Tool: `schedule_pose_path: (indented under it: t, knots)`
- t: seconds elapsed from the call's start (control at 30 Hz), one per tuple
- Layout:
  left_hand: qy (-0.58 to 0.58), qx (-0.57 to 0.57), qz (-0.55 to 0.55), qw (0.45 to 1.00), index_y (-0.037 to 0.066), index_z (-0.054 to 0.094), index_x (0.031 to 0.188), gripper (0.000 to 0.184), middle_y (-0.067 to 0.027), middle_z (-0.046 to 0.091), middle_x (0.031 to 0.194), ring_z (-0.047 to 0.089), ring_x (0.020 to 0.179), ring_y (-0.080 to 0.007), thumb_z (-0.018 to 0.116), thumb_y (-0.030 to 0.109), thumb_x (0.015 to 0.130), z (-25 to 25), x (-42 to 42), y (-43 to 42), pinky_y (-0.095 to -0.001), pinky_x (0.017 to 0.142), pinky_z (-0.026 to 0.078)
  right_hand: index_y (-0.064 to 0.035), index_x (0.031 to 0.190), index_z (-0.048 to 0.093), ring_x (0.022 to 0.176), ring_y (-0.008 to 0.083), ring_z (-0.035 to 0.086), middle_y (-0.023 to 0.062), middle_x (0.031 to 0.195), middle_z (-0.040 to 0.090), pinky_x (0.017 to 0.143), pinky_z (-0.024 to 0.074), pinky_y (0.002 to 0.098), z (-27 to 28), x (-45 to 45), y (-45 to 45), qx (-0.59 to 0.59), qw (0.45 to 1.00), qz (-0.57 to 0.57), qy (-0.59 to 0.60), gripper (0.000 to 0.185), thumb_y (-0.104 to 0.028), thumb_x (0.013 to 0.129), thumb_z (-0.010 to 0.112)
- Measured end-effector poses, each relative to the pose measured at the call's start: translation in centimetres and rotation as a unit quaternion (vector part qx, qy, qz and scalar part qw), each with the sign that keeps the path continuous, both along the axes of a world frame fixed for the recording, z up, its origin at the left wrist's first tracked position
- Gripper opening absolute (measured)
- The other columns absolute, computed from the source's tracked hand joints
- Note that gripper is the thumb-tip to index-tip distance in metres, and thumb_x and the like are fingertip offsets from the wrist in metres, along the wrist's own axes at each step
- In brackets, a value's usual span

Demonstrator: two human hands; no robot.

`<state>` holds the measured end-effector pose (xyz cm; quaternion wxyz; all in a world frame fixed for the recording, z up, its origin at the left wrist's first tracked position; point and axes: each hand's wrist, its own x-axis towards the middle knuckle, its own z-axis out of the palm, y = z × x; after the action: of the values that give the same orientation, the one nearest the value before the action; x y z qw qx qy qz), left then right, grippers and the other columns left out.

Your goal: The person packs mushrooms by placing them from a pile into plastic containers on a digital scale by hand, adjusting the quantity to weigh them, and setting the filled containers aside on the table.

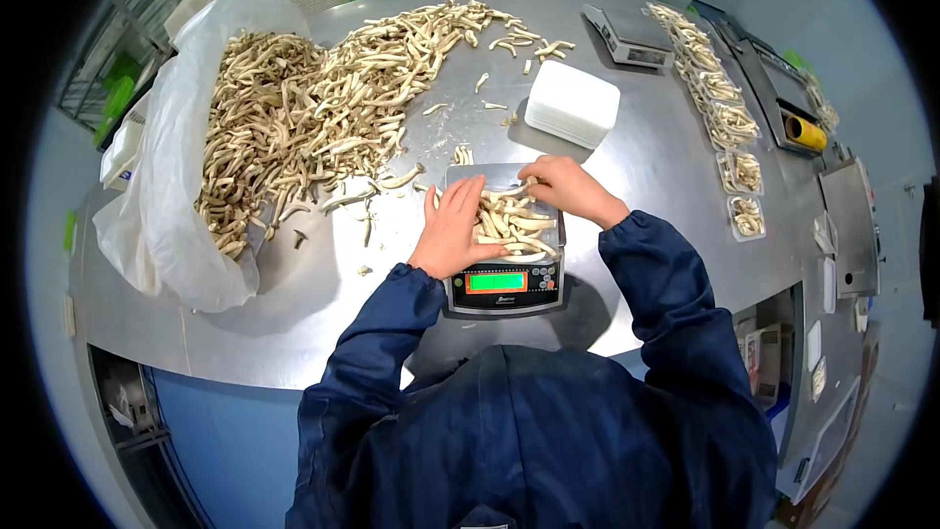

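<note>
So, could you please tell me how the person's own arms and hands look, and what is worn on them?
The left hand and right hand are bare, with no gloves or rings visible. Both arms have long, loose, wrinkled navy-blue sleeves, ending in gathered cuffs at the wrists. No markings show on them.

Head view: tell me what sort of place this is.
Probably a food-packing room. A big heap of what look like mushrooms covers part of a steel table, a scale bears more of them, and filled trays stand in a row at the right.
</note>
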<state>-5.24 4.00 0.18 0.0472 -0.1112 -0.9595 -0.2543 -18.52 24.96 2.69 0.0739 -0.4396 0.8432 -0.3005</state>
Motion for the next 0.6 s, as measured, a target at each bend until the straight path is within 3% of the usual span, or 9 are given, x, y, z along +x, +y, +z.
schedule_pose_path:
  t: [0.17,0.27,0.3,0.6]
  knots:
    - [-0.013,-0.021,-0.014,1.000,0.002,0.022,0.148,0.121,-0.0187,0.024,0.152,0.021,0.142,-0.0351,0.082,0.055,0.058,0.3,1.3,0.1,-0.0583,0.113,0.011,-0.0019,0.096,0.066,0.084,0.0349,0.061,0.0161,0.088,0.064,0.077,0.0487,0.0415,0.6,-0.1,-0.4,0.029,0.999,0.003,-0.038,0.019,-0.011,0.079,0.061]
    - [-0.008,-0.032,0.006,0.999,0.003,0.022,0.148,0.120,-0.0189,0.025,0.151,0.021,0.142,-0.0350,0.082,0.055,0.059,-0.2,1.3,0.6,-0.0579,0.113,0.011,-0.0001,0.094,0.066,0.082,0.0336,0.061,0.0153,0.084,0.063,0.075,0.0488,0.0406,0.7,0.4,-0.4,0.009,1.000,0.004,0.014,0.017,-0.009,0.080,0.059]
    - [0.015,-0.029,0.008,0.999,0.004,0.024,0.147,0.118,-0.0192,0.028,0.149,0.024,0.140,-0.0347,0.080,0.059,0.059,-0.4,1.1,0.6,-0.0629,0.110,0.015,0.0007,0.093,0.066,0.081,0.0331,0.061,0.0149,0.083,0.063,0.074,0.0488,0.0401,1.0,0.6,-0.5,-0.009,0.999,0.003,0.040,0.016,-0.008,0.081,0.059]
    - [0.020,-0.016,0.011,1.000,0.005,0.022,0.149,0.119,-0.0206,0.028,0.148,0.025,0.139,-0.0362,0.080,0.059,0.060,-0.5,0.4,0.2,-0.0631,0.109,0.018,0.0004,0.094,0.065,0.083,0.0347,0.062,0.0162,0.093,0.066,0.076,0.0495,0.0393,1.7,0.5,0.2,0.093,0.994,0.033,-0.041,0.018,-0.013,0.082,0.060]
